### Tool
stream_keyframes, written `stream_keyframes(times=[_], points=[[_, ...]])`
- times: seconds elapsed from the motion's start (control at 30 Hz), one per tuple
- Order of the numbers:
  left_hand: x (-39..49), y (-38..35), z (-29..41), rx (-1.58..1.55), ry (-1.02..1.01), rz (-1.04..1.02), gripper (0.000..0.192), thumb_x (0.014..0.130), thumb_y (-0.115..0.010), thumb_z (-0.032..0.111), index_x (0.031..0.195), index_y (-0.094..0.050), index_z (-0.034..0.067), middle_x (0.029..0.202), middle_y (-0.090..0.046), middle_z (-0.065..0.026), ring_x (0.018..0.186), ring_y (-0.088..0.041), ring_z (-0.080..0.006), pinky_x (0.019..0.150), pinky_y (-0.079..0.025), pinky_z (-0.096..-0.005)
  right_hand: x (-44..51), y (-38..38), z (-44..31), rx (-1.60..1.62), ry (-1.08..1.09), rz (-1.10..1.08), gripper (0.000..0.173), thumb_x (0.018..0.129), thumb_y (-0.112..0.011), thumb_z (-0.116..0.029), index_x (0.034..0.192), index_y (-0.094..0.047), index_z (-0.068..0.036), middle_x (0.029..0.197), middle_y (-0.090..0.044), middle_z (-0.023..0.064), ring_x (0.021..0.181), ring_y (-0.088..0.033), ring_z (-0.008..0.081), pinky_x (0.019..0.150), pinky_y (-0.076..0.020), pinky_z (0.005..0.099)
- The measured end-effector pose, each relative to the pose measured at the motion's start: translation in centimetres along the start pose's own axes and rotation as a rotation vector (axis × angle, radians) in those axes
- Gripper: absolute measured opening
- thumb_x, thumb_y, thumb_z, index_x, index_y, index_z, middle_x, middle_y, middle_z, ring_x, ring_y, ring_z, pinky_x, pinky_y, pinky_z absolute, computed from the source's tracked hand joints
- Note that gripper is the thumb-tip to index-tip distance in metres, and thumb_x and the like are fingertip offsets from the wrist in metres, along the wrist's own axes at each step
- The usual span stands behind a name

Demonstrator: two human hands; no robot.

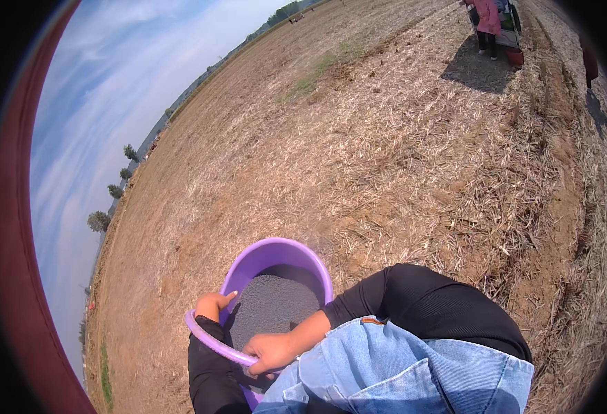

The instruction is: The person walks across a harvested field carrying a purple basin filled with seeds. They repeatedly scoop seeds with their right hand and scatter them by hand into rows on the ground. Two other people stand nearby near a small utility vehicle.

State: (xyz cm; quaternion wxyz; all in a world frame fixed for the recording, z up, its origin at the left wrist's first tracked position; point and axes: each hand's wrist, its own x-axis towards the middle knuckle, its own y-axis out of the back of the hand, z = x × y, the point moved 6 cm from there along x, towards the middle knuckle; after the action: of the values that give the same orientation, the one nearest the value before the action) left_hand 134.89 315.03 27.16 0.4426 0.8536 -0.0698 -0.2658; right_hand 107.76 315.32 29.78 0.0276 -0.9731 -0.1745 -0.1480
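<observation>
A purple plastic bucket [277, 243] holds dark grey granules [267, 305] and is tilted so that its inside faces me. At its left rim is my left hand [214, 305], with the thumb over the edge and the other fingers hidden outside. That forearm passes behind the bucket's raised purple handle [220, 348]. My right hand [270, 352] reaches over the near side of the bucket, its fingers curled at the handle above the granules. Whether they grip the handle or hold granules cannot be told. A light blue denim garment [371, 367] partly covers the near rim.
Dry straw stubble [386, 171] covers the field around me. At the upper right a person in pink [487, 18] stands beside a loaded cart [508, 37] and a red bucket [514, 57]. A bare soil rut [562, 202] runs along the right. Part of another person shows at the far right edge.
</observation>
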Motion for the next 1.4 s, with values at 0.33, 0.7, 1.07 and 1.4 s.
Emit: stream_keyframes(times=[0.33, 0.7, 1.07, 1.4], points=[[7.8, -5.4, 5.4, -0.275, -0.117, 0.253, 0.083, 0.082, -0.024, 0.068, 0.111, -0.057, -0.002, 0.114, -0.053, -0.0258, 0.111, -0.050, -0.0378, 0.094, -0.037, -0.0453, -0.6, 1.3, 3.1, -0.249, -0.005, 0.042, 0.024, 0.078, -0.060, -0.023, 0.080, -0.058, 0.000, 0.070, -0.062, 0.0094, 0.058, -0.061, 0.0169, 0.054, -0.0462, 0.0308], [14.4, -9.9, 7.2, -0.334, -0.221, 0.025, 0.084, 0.081, -0.024, 0.068, 0.110, -0.056, -0.004, 0.115, -0.051, -0.0288, 0.113, -0.047, -0.0384, 0.097, -0.033, -0.0424, -2.5, 4.9, 5.5, -0.349, -0.054, 0.141, 0.030, 0.066, -0.060, -0.027, 0.078, -0.060, 0.001, 0.072, -0.062, 0.0182, 0.069, -0.062, 0.0296, 0.063, -0.0460, 0.0402], [12.5, -6.6, 10.0, -0.132, -0.121, -0.025, 0.046, 0.064, -0.058, 0.028, 0.101, -0.063, 0.001, 0.105, -0.060, -0.0220, 0.100, -0.058, -0.0327, 0.083, -0.047, -0.0376, -4.8, 8.6, 4.6, -0.358, -0.034, 0.019, 0.032, 0.066, -0.060, -0.028, 0.080, -0.060, 0.001, 0.074, -0.061, 0.0201, 0.072, -0.061, 0.0335, 0.064, -0.0459, 0.0417], [6.7, -4.0, 13.3, -0.278, 0.180, 0.126, 0.068, 0.074, -0.048, 0.066, 0.097, -0.066, 0.005, 0.101, -0.063, -0.0169, 0.096, -0.060, -0.0317, 0.080, -0.047, -0.0406, -7.4, 14.9, 3.9, -0.269, -0.106, -0.366, 0.041, 0.075, -0.059, -0.042, 0.086, -0.064, -0.003, 0.077, -0.063, 0.0167, 0.075, -0.062, 0.0311, 0.066, -0.0468, 0.0401]])
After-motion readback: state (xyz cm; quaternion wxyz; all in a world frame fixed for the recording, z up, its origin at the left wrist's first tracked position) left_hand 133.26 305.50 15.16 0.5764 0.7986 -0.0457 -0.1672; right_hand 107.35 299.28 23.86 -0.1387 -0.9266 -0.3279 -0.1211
